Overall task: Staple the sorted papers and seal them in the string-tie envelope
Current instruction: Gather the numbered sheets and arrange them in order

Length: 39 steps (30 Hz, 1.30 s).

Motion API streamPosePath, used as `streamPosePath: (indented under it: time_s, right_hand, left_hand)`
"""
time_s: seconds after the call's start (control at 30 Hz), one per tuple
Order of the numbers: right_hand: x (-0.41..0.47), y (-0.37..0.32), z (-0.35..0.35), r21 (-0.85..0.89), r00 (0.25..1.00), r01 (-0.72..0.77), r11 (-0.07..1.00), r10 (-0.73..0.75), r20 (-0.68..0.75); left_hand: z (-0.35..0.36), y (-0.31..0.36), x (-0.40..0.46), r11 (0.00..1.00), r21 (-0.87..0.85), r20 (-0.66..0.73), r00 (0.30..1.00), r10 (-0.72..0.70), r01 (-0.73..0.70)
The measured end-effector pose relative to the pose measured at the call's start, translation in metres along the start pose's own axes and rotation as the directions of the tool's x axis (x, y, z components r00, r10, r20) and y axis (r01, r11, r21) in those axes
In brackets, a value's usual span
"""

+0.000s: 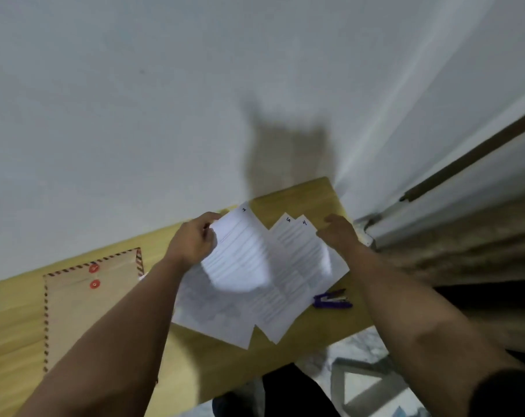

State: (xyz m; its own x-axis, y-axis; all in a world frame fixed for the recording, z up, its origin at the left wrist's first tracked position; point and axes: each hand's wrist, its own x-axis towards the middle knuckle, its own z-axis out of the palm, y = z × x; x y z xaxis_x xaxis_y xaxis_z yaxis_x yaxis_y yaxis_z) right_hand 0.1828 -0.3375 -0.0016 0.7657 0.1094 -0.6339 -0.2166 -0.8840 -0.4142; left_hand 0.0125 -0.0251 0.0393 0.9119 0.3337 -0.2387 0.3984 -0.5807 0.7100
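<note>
Against the pale wall, head view, largest item to smallest:
Worktop [315,200]: yellow wooden surface; its far edge meets the wall, its right far corner sits near a doorway frame; it carries every item listed below.
Envelope [83,308]: brown string-tie envelope with a striped border, lying flat toward the left end of the worktop, flap end toward the far edge; two red button discs show near the flap, one just behind the other; well apart from the stapler.
Loose papers [225,314]: white printed sheets fanned flat over the middle of the worktop, overlapping; two corners toward the far edge bear handwritten numbers 5 and 4; the near corners reach toward the near edge.
Sheet marked 1 [240,251]: printed sheet lifted off the pile and bowed, its lower part blurred; its numbered corner points to the far edge.
Left hand [195,239]: grip clamped on the left edge of the sheet marked 1, fingers curled round the paper; forearm crosses the near edge beside the envelope.
Right hand [339,233]: over the right edge of the fanned papers near the right far corner, fingers loosely spread, grip apart and holding nothing; contact with the paper cannot be told.
Stapler [333,299]: small purple stapler lying on its side just right of the papers, near the right end of the worktop.
</note>
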Motion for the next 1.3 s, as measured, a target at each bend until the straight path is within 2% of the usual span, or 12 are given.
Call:
streamPosePath:
  time_s: [0.07,0.23,0.43,0.63,0.77,1.0,1.2,1.3]
  right_hand:
    - [0.020,0.019,0.013,-0.107,0.999,-0.024,0.994,0.026,0.020]
    - [0.034,0.021,0.036,-0.320,0.995,-0.019,0.947,-0.013,-0.098]
    - [0.035,0.018,0.037,-0.239,0.993,-0.028,0.970,0.000,-0.115]
    - [0.031,0.012,0.036,-0.271,0.996,0.024,0.962,-0.048,-0.079]
    - [0.015,0.007,0.032,-0.190,0.983,0.043,0.981,-0.075,-0.166]
    - [-0.050,-0.018,0.022,-0.079,0.918,0.274,0.958,-0.285,-0.275]
    - [-0.121,-0.061,0.008,-0.019,0.840,0.452,0.892,-0.433,-0.327]
    - [-0.160,-0.091,-0.003,0.019,0.773,0.555,0.831,-0.508,-0.381]
  left_hand:
    - [0.016,-0.004,0.018,0.999,0.039,0.033,0.999,-0.022,0.020]
    - [0.034,-0.005,0.044,0.996,0.088,0.101,0.995,-0.022,0.013]
    - [0.036,-0.003,0.054,0.997,0.080,0.108,0.994,-0.022,0.013]
    - [0.027,-0.001,0.044,0.999,0.033,0.089,0.996,-0.028,0.025]
    - [0.018,-0.003,0.025,1.000,0.018,0.080,0.997,-0.004,0.003]
    - [-0.015,0.003,-0.035,0.997,0.018,0.000,0.997,0.077,-0.077]
    - [-0.060,0.011,-0.100,0.988,0.072,-0.121,0.982,0.145,-0.137]
    - [-0.086,0.014,-0.131,0.981,0.065,-0.199,0.961,0.191,-0.181]
